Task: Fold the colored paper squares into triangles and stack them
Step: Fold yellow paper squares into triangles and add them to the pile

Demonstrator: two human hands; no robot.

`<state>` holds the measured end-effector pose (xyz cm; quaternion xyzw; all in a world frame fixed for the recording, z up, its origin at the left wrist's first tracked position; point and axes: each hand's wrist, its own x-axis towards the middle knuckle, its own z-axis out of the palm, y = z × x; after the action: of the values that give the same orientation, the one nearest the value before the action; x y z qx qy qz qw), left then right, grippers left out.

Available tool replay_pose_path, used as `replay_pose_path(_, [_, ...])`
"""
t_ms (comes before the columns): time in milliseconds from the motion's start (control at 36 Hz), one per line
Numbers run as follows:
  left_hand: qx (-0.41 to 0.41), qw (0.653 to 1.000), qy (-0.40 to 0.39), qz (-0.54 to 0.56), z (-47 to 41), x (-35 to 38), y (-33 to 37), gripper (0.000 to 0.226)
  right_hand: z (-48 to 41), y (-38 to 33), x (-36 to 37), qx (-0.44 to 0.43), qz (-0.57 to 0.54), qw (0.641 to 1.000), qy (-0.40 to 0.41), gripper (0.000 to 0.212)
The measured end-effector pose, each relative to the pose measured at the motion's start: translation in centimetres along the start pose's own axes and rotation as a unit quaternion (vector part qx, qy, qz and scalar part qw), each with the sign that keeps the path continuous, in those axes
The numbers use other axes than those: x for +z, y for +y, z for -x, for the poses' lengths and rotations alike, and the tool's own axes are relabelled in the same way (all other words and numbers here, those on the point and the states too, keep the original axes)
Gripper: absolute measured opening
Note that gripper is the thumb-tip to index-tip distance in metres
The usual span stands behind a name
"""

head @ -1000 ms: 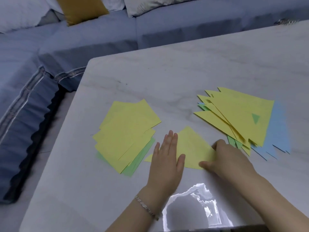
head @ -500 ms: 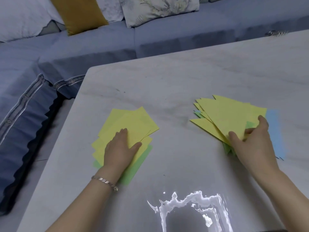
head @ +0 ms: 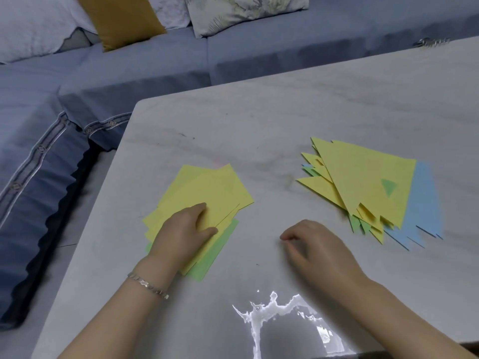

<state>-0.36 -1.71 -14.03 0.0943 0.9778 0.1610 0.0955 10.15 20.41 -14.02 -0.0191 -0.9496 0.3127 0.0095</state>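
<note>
The squares (head: pixel 207 187) lie fanned at the desk's (head: pixel 259 125) left, yellow over green, and the left hand (head: pixel 181 229) rests on top, fingers laid on the top sheet. Well to the right sit the stacked triangles (head: pixel 363 182). Between them the right hand (head: pixel 316 244) is loosely curled and holds nothing. A sofa (head: pixel 155 66) stands behind.
</note>
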Motion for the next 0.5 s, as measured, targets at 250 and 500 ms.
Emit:
replay_pose_path(250, [0.089, 0.988, 0.072, -0.104, -0.1, -0.1, -0.6, 0.024, -1.0, -0.2, 0.7, -0.038, 0.017, 0.998, -0.036, 0.029])
replay_pose_path(500, [0.391, 0.889, 0.235, 0.038, 3.1, 0.2, 3.0, 0.022, -2.1, 1.0, 0.0, -0.188, -0.054, 0.97, 0.142, 0.046])
